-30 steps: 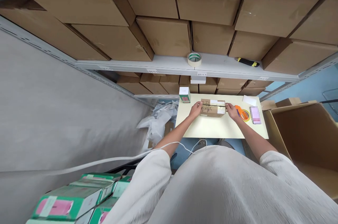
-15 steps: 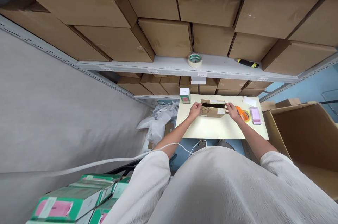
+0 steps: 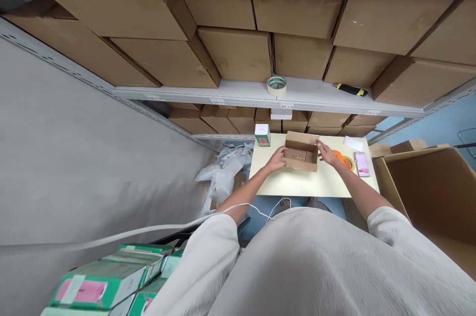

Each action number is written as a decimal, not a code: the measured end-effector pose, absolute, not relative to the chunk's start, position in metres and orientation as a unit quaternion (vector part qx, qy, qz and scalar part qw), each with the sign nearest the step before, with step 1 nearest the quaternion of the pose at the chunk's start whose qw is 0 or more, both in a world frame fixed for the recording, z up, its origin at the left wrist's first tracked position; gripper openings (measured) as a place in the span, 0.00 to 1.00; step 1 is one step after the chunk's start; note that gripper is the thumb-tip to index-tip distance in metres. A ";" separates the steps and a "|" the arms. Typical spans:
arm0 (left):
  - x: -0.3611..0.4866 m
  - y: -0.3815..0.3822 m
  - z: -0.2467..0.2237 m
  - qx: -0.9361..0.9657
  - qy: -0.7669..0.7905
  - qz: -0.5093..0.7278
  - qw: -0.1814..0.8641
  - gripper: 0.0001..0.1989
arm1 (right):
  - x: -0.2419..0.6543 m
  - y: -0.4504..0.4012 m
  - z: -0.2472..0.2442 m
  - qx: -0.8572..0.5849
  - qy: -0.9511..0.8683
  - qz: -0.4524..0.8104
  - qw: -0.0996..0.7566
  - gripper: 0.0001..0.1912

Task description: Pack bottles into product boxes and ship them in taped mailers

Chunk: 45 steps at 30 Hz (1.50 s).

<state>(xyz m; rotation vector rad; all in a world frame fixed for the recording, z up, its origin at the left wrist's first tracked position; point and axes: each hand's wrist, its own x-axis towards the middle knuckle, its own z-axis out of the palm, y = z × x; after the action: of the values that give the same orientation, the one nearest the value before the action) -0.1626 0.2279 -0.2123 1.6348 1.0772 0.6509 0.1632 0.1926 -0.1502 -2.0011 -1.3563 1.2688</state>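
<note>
A small cardboard box (image 3: 302,163) stands on the cream tabletop (image 3: 293,188) with its top flaps spread, and its bare brown inside shows. My left hand (image 3: 276,159) grips the box's left end, fingers closed on the cardboard. At the right end, my right hand (image 3: 326,153) pinches the edge of the box near its back corner. Just right of that hand lies an orange tape dispenser (image 3: 339,157) with a yellow tape roll (image 3: 348,162). A green and white carton (image 3: 262,135) stands at the table's back left corner.
A phone (image 3: 362,164) and a white paper (image 3: 353,144) lie on the table's right. A large open carton (image 3: 427,182) stands beside it. The shelf (image 3: 238,89) ahead bears boxes, a tape roll (image 3: 276,86) and a utility knife (image 3: 350,90). A white cable (image 3: 148,228) crosses at left.
The box's top flaps, nearly closed before with a dark gap between them, are now spread apart. Both hands stay at its two ends; the left has shifted slightly lower.
</note>
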 end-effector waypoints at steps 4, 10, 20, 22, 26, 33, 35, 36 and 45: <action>-0.168 0.225 -0.219 0.741 0.423 0.240 0.464 0.47 | 0.163 0.199 -0.160 -0.730 -0.484 0.454 0.164 0.41; -0.163 0.227 -0.217 0.746 0.451 0.201 0.448 0.51 | 0.163 0.210 -0.183 -0.749 -0.515 0.391 0.148 0.40; -0.160 0.224 -0.210 0.739 0.475 0.191 0.437 0.53 | 0.167 0.213 -0.182 -0.732 -0.538 0.386 0.162 0.40; -0.161 0.223 -0.206 0.744 0.473 0.194 0.431 0.53 | 0.165 0.212 -0.176 -0.735 -0.538 0.382 0.160 0.40; -0.165 0.221 -0.196 0.749 0.475 0.193 0.419 0.53 | 0.166 0.206 -0.164 -0.736 -0.539 0.374 0.166 0.40; -0.171 0.218 -0.185 0.730 0.492 0.224 0.419 0.43 | 0.175 0.188 -0.154 -0.732 -0.551 0.354 0.189 0.38; -0.171 0.216 -0.185 0.717 0.501 0.235 0.424 0.41 | 0.176 0.182 -0.152 -0.733 -0.548 0.354 0.193 0.38; -0.172 0.215 -0.185 0.711 0.505 0.240 0.426 0.40 | 0.177 0.179 -0.150 -0.732 -0.547 0.356 0.197 0.38; -0.168 0.208 -0.182 0.693 0.523 0.268 0.417 0.35 | 0.172 0.170 -0.122 -0.702 -0.593 0.302 0.253 0.27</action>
<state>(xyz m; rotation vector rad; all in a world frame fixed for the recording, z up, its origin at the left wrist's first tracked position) -0.1680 0.2085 -0.1824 1.7392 1.3121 0.6737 0.1717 0.1696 -0.1217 -1.9074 -1.6128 0.8215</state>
